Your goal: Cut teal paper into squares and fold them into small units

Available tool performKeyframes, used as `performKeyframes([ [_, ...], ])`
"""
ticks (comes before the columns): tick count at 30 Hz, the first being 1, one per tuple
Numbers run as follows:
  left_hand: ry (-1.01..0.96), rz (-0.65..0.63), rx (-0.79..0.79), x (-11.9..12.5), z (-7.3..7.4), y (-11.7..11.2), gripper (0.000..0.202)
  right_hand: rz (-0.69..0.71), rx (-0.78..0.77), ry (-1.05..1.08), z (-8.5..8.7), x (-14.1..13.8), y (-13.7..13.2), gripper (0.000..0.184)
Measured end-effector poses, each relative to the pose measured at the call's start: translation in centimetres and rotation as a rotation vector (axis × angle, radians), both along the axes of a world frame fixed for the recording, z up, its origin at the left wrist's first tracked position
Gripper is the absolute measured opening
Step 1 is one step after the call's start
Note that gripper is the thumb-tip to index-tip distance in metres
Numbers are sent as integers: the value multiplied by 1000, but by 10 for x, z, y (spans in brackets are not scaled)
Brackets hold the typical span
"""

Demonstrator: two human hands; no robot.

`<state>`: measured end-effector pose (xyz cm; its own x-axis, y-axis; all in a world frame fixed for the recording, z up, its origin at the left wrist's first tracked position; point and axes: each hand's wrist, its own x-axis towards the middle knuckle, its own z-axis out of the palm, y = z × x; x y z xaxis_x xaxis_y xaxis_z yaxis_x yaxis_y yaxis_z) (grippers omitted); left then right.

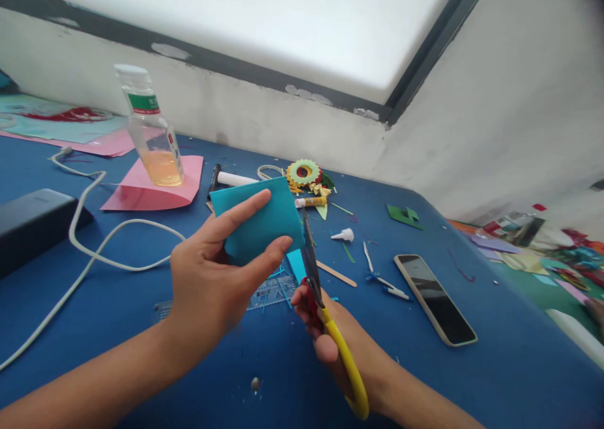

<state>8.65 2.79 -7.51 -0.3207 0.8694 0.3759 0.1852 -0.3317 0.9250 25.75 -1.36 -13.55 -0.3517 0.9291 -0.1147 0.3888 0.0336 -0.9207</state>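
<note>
My left hand (212, 278) pinches a folded teal paper (257, 221) between thumb and fingers, holding it up above the blue table (495, 378). My right hand (330, 334) grips yellow-handled scissors (325, 316), their blades pointing up along the paper's right edge. A cut teal strip (296, 264) hangs just below the paper, beside the blades. A clear ruler (268, 294) lies on the table under both hands.
A clear bottle (150, 127) stands on pink paper (151, 193) at back left. A black box (33, 224) and a white cable (89, 253) lie left. A phone (434, 298), glue tube (311, 201), wooden stick (336, 273), paper flower (304, 173) and scraps lie right.
</note>
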Motion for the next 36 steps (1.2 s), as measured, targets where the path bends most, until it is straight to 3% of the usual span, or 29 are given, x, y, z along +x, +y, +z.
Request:
performKeyframes([
  [11, 1, 2, 13, 1, -1, 0, 44, 14, -22, 45, 1, 0, -1, 86],
  [21, 22, 12, 21, 0, -1, -1, 43, -21, -16, -14, 3, -1, 2, 68],
  [28, 17, 8, 8, -1, -1, -1, 43, -8, -40, 47, 9, -4, 2, 68],
  [36, -48, -12, 5, 0, 0, -1, 44, -11, 31, -42, 20, -7, 4, 68],
])
